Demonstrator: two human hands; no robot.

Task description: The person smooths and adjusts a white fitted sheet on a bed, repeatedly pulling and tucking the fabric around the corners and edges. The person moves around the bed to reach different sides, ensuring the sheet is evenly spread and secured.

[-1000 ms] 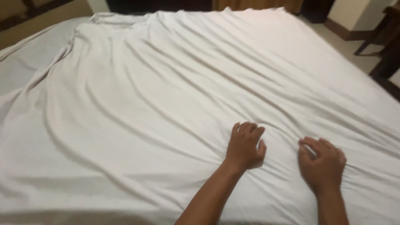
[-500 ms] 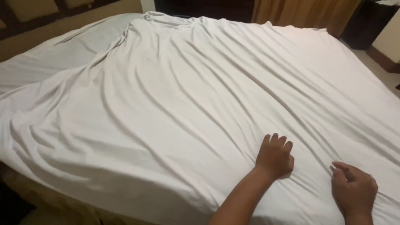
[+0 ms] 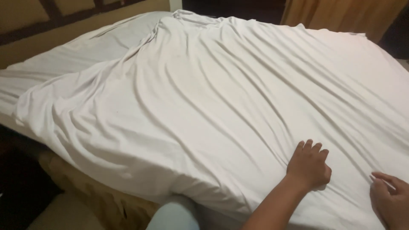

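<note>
My left hand (image 3: pixel 309 165) lay palm down on the white sheet (image 3: pixel 221 98), fingers close together and slightly curled, pressing the cloth near the bed's near edge. My right hand (image 3: pixel 390 200) sat just beside it at the frame's corner, fingers bent on the same sheet; whether it pinched a fold I could not tell. The sheet covered the bed (image 3: pixel 91 196) in long wrinkles, its left edge hanging over the tan side, curtains (image 3: pixel 336 17) beyond.
</note>
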